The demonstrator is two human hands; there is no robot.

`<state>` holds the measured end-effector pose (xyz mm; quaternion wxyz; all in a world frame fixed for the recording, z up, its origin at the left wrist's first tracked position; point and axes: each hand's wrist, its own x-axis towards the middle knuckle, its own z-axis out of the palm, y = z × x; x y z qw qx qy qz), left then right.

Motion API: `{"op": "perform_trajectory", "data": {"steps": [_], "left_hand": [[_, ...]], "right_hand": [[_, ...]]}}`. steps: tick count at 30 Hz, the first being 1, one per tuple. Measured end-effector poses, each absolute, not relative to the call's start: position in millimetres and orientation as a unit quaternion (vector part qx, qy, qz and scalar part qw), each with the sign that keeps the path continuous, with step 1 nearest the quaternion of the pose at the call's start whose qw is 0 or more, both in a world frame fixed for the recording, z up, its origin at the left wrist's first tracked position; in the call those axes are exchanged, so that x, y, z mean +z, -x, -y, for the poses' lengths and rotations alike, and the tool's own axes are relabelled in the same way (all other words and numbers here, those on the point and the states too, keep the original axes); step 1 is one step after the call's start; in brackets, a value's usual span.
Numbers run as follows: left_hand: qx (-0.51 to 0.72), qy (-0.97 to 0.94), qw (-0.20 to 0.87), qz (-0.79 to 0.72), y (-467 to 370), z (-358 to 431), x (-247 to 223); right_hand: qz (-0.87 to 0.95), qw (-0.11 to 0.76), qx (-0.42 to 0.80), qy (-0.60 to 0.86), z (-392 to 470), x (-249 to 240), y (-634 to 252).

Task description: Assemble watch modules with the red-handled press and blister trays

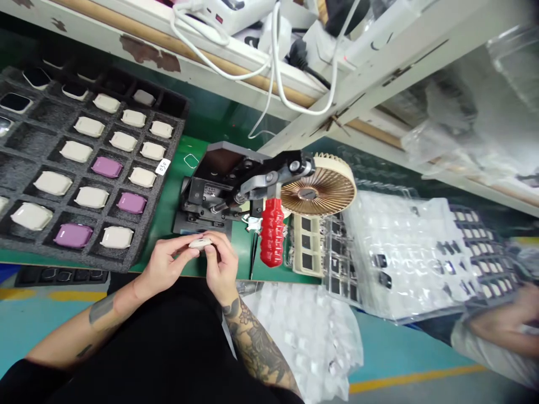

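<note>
Between my two hands is a small off-white case (200,243), held up near my body at the bench edge. My left hand (165,264) pinches its left end with thumb and fingers. On the other end, the fingers and thumb of my right hand (222,265) are closed. Just beyond them stands a black clamp press (210,193) with a red handle (272,233). To the left lies a dark foam tray (143,238) with off-white cases (117,237) and purple cases (73,235) in its compartments.
A round fan (319,185) stands behind the red handle. Right of it are a cream box (306,271), clear plastic trays (404,252) and another foam tray. White cables (275,62) hang from the shelf. Another person's arm (501,322) is at the far right.
</note>
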<state>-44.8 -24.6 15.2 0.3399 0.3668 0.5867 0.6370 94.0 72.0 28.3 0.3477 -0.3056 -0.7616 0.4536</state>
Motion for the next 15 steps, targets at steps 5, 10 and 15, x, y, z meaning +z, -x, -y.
{"op": "perform_trajectory", "data": {"steps": [5,10,15], "left_hand": [[0.667,-0.34,0.309,-0.586,42,25,18],[0.649,-0.332,0.373,-0.574,42,26,18],[0.645,-0.32,0.403,-0.565,43,24,16]], "right_hand": [[0.781,0.429,0.326,0.316,-88,37,-91],[0.765,0.541,0.14,0.321,-164,57,-90],[0.787,0.533,0.191,0.244,-189,117,-69]]}}
